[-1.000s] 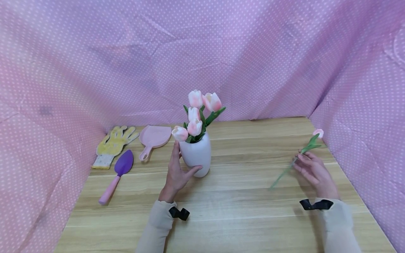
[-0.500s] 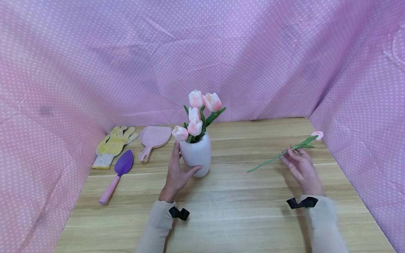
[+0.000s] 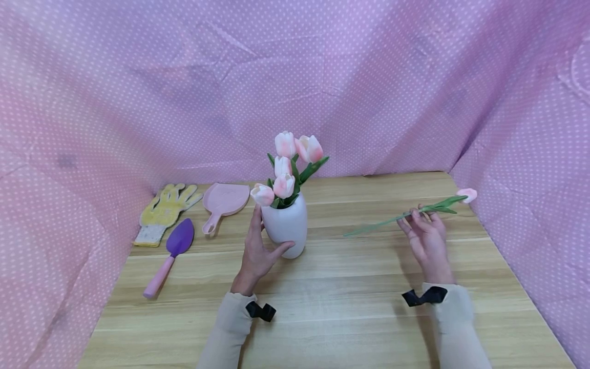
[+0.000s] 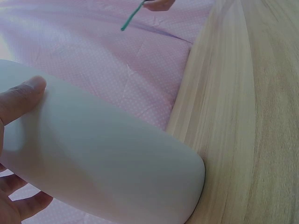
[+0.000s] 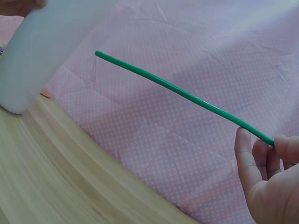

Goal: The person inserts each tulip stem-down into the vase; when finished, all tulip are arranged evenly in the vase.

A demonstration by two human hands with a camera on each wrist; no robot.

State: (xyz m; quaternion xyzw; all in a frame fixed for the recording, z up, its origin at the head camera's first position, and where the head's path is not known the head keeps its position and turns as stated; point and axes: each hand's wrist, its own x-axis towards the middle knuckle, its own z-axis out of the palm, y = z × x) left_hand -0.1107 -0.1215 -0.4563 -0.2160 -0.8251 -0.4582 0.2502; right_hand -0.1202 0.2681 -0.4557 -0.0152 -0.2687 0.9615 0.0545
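Note:
A white vase (image 3: 287, 228) stands upright on the wooden table, with several pink-and-white tulips (image 3: 283, 185) in its mouth. My left hand (image 3: 258, 253) grips the vase from its left side, thumb across the front and fingers around the back; the left wrist view shows the thumb (image 4: 28, 95) lying on the smooth wall. Off to the right, my right hand (image 3: 427, 243) pinches a single tulip (image 3: 467, 195) by its stem, above the table. The bloom points right and the bare green stem (image 5: 187, 95) reaches left toward the vase, apart from it.
At the left of the table (image 3: 341, 307) lie a yellow-and-white glove (image 3: 167, 212), a pink dustpan (image 3: 227, 199) and a purple trowel (image 3: 181, 237) with a pink handle. Pink dotted cloth (image 3: 392, 92) hangs behind and along both sides.
My right hand has moved left with the tulip, and the stem has swung from slanting steeply to lying nearly level. The left hand and vase have stayed in place.

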